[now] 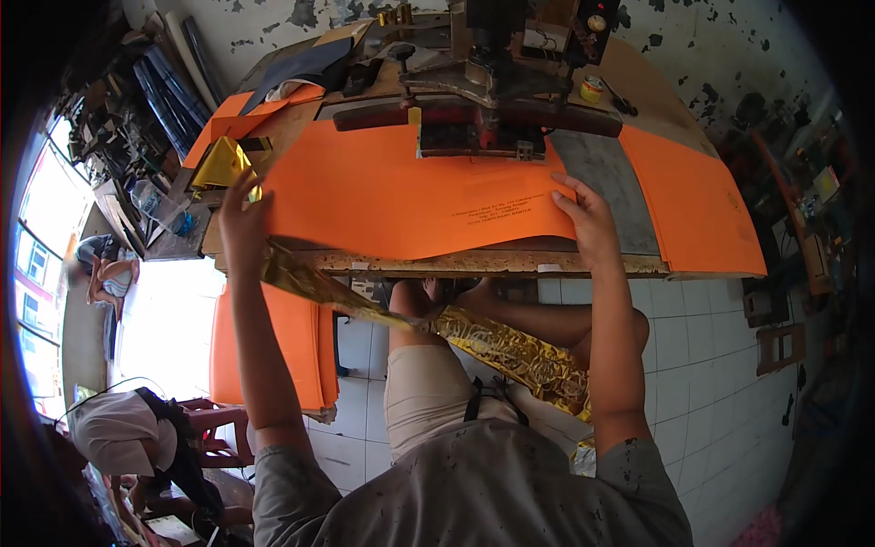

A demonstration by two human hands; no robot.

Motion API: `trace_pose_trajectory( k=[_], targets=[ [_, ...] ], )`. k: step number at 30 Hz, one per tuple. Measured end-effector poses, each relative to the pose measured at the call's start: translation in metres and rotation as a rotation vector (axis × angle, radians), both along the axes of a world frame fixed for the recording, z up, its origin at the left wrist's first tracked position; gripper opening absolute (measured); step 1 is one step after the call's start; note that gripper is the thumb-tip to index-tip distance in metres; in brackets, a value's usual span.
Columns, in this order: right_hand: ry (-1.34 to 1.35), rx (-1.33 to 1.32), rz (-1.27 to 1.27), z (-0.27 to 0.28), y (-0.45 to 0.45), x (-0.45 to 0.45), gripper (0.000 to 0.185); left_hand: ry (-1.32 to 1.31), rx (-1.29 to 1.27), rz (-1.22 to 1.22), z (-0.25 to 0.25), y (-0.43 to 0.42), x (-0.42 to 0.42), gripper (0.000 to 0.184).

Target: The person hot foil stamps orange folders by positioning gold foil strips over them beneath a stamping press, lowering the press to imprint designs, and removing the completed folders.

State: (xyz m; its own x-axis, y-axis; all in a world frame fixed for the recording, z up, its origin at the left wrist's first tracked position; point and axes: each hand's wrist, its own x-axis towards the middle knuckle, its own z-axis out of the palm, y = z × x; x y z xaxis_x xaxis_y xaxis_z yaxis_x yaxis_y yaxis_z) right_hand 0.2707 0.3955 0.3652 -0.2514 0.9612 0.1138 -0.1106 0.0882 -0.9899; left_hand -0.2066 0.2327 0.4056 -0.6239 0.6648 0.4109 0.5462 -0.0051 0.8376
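Note:
A wide orange sheet [365, 196] with small dark printed lines near its right end lies across the work table, its near edge bowed up. My left hand [244, 228] is closed at the sheet's left edge, close to a piece of gold foil [221, 166]. At the right edge, the thumb and fingers of my right hand [588, 219] pinch the sheet. Over the sheet's far side stands the dark head of a press [483, 137]. A long crinkled gold foil strip [515, 351] runs from below my left hand across my lap.
Orange sheets [693, 205] lie at the table's right, and another orange stack [273, 351] is below left. A small yellow tin [591, 88] sits at the back right. Another person [128, 433] is bent over at lower left.

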Motion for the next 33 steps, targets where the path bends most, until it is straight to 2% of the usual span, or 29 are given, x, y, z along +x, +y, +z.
trace_pose_trajectory(
  k=[1, 2, 5, 8, 10, 13, 15, 17, 18, 22, 25, 31, 33],
  targets=[
    [-0.022, 0.003, 0.006, 0.001, -0.002, 0.004, 0.038, -0.141, 0.024, -0.045, 0.007, -0.001, -0.007, 0.058],
    [-0.043, 0.007, 0.012, 0.002, -0.004, 0.009, 0.038, -0.182, 0.099, -0.123, 0.006, 0.001, -0.024, 0.057],
    [-0.14, 0.044, 0.043, 0.011, -0.022, 0.024, 0.036, -0.253, 0.046, -0.172, 0.018, -0.024, -0.022, 0.06],
    [-0.188, 0.017, 0.123, 0.015, -0.061, 0.038, 0.041, 0.121, -0.046, -0.198, 0.02, -0.07, -0.016, 0.057],
    [-0.261, -0.03, 0.155, 0.021, -0.094, 0.045, 0.041, -0.043, -0.072, -0.084, 0.009, -0.109, -0.003, 0.057],
    [-0.37, -0.065, 0.196, 0.014, -0.134, 0.056, 0.039, -0.096, -0.101, 0.023, -0.009, -0.161, 0.02, 0.062],
    [-0.314, -0.042, 0.273, -0.017, -0.149, 0.069, 0.042, -0.221, -0.077, 0.046, -0.034, -0.188, 0.025, 0.063],
    [-0.176, -0.179, 0.268, -0.032, -0.165, 0.072, 0.043, -0.444, 0.029, 0.015, -0.056, -0.199, 0.032, 0.064],
    [-0.106, -0.247, 0.264, -0.036, -0.169, 0.072, 0.044, -0.555, 0.084, 0.003, -0.062, -0.203, 0.034, 0.064],
    [-0.054, -0.195, 0.215, -0.032, -0.168, 0.061, 0.048, -0.718, 0.08, -0.038, -0.068, -0.206, 0.034, 0.069],
    [-0.093, -0.127, 0.139, -0.037, -0.162, 0.049, 0.05, -0.748, 0.068, -0.08, -0.072, -0.205, 0.027, 0.068],
    [-0.146, -0.184, 0.109, -0.032, -0.155, 0.042, 0.056, -0.57, -0.024, -0.121, -0.068, -0.197, 0.026, 0.063],
    [-0.174, -0.141, 0.12, -0.034, -0.153, 0.043, 0.058, -0.383, -0.188, -0.01, -0.069, -0.194, 0.023, 0.06]
  ],
)
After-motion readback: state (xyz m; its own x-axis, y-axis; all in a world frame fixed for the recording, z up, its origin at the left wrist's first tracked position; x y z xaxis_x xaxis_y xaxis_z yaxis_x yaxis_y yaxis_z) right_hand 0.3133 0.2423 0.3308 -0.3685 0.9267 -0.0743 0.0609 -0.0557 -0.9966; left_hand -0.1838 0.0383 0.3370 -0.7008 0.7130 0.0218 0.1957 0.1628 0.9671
